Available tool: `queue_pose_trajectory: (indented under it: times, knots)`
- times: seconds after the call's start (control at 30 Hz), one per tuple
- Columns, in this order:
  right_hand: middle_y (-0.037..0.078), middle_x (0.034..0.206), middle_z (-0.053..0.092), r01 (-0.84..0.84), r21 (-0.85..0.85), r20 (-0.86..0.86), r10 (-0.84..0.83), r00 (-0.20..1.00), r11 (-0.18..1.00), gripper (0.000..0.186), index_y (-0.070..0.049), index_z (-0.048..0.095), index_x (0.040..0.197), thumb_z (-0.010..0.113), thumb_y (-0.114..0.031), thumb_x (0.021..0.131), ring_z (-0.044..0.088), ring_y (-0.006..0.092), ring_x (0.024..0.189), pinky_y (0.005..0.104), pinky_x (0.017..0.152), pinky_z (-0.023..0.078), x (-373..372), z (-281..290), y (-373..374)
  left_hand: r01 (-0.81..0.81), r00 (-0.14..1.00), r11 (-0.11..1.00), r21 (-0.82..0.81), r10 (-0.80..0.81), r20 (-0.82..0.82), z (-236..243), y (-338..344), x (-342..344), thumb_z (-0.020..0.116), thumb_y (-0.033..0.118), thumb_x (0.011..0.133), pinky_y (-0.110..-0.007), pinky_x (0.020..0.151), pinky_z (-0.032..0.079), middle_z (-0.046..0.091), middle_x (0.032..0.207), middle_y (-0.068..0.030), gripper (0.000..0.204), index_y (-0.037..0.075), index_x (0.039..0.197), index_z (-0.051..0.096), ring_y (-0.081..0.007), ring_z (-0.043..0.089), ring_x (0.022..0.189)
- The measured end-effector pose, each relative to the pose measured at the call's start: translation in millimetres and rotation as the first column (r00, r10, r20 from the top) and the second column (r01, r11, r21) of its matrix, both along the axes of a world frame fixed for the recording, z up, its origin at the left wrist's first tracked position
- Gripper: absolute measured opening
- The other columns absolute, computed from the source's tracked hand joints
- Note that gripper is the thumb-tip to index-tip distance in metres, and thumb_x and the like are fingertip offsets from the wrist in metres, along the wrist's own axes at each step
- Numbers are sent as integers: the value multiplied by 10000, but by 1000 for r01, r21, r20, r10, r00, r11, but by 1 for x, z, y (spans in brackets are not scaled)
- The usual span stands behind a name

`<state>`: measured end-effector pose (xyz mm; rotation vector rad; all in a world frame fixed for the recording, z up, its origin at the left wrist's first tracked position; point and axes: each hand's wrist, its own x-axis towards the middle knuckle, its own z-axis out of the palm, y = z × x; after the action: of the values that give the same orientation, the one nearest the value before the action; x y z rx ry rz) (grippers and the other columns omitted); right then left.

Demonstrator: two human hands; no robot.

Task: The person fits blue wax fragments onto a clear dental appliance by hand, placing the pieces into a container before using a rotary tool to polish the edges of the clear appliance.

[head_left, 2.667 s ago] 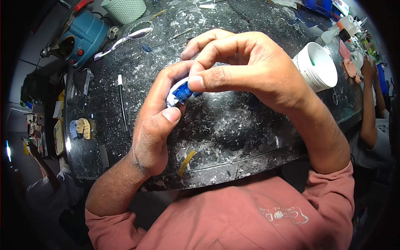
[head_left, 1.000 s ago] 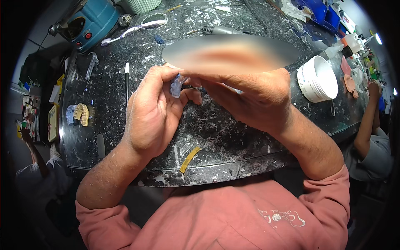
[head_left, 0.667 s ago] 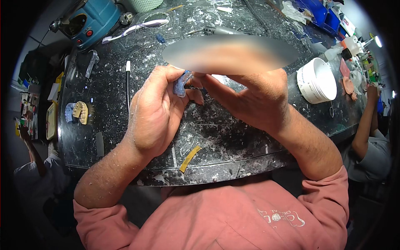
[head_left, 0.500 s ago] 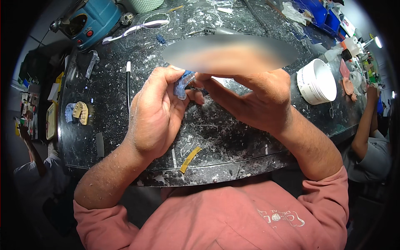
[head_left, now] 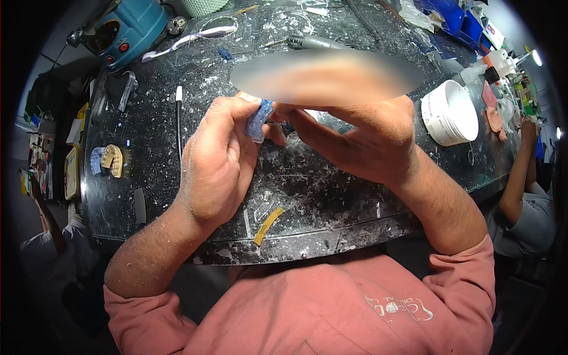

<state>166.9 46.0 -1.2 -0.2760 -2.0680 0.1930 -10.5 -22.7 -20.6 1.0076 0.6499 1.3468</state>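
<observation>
A translucent blue dental splint, small and curved, is pinched between the thumb and fingers of my left hand. My right hand meets it from the right, its fingertips bent in against the splint's right side. A blurred oval covers the upper part of my right hand, so whatever those closed fingers hold stays hidden. Both hands are raised over the dark worktable, which is speckled with white shavings. To the left of my left hand lie a black pen-like stick with a white end and a yellowish dental model beside a blue piece.
A white tub stands right of my right hand. Behind lie a grey rotary handpiece and a white-and-purple toothbrush. A blue machine stands far left. A yellow strip lies near the front edge. People sit at both sides.
The splint has turned slightly in my left fingers and shows narrower. Both hands keep nearly the same place; the view has shifted a little.
</observation>
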Motion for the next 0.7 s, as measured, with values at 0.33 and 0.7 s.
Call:
queue_pose_trajectory:
  times: [0.33, 0.7]
  knots:
    - [96, 905, 672, -14, -63, 13, 15, 1000, 998, 252, -30, 699, 944, 755, 39, 708, 659, 216, 826, 302, 728, 529, 2, -2, 2, 241, 398, 797, 553, 439, -806, 8, 4, -12, 407, 121, 962, -308, 896, 441, 451, 1412, -195, 396, -55, 1311, 472, -187, 546, 1069]
    - [71, 807, 606, 178, -386, 146, -130, 981, 905, 178, 0, 626, 872, 751, -61, 762, 595, 137, 755, 271, 690, 478, 2, -4, -8, 173, 980, 942, -286, -137, 143, 15, 6, 2, 395, 47, 914, -343, 928, 455, 537, 1258, -178, 544, -112, 1425, 297, -215, 542, 1121]
